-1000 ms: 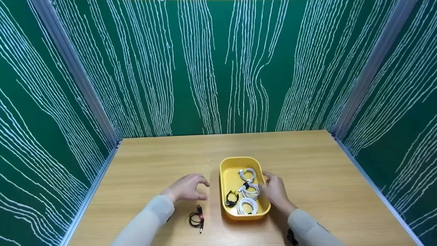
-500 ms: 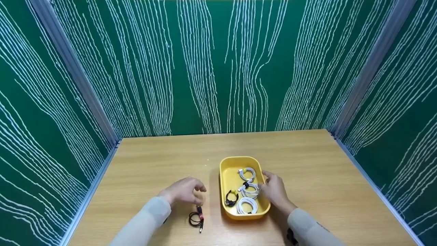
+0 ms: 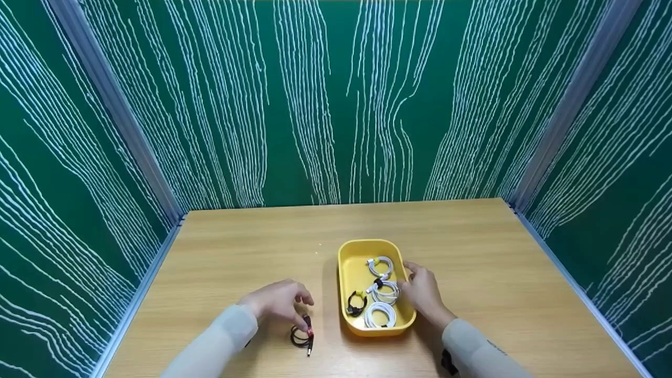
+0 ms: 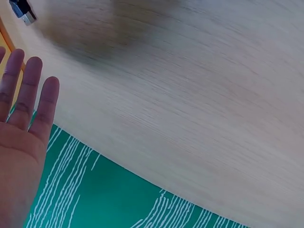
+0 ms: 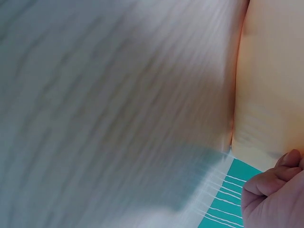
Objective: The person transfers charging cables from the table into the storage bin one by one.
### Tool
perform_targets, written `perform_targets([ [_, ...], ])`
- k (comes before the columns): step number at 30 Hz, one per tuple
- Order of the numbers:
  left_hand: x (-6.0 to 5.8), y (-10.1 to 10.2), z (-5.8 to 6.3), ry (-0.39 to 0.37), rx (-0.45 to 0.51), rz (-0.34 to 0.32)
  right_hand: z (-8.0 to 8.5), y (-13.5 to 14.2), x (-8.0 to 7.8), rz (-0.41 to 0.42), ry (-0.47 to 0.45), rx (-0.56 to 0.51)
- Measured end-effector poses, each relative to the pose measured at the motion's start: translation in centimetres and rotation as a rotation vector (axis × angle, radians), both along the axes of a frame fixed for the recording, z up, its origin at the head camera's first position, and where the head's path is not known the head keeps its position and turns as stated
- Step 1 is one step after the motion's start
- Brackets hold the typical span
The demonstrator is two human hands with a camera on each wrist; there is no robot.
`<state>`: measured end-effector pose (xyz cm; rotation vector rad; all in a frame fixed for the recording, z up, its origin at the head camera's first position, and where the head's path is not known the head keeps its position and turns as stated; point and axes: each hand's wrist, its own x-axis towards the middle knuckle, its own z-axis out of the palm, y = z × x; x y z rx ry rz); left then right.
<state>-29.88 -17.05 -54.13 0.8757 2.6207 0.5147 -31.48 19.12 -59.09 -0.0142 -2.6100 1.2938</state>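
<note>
A black USB cable [image 3: 310,334], coiled and bound with a red tie, lies on the table left of a yellow bin [image 3: 367,332]. Over its far end hovers my left hand [image 3: 281,303], thumb right at the cable and the other fingers extended. In the left wrist view those fingers [image 4: 31,80] look straight, with the cable's metal plug [image 4: 27,18] beyond them. My right hand [image 3: 424,295] grips the bin's right wall, thumb over the rim. The right wrist view shows its fingers curled against the bin's outer side [image 5: 270,85].
Inside the bin lie white coiled cables: one with a yellow tie [image 3: 389,264], one with a black tie [image 3: 378,284], and a plain ring [image 3: 369,316]. A small black coil [image 3: 355,311] sits beside them. Green walls [image 3: 294,173] with white lines enclose the wooden table [image 3: 252,236].
My left hand has come down and toward the front edge, from above the black cable to right at its far end. The right hand and the bin have stayed put.
</note>
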Motion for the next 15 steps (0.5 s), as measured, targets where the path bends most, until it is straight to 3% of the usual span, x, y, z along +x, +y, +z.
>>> perform_targets([
  [8, 0.48, 0.06, -0.07, -0.070, -0.013, 0.012, 0.04, -0.03, 0.12, 0.004, 0.003, -0.011],
  [15, 0.58, -0.06, -0.68, -0.047, -0.046, -0.031, 0.11, -0.03, 0.20, 0.007, 0.004, -0.015],
])
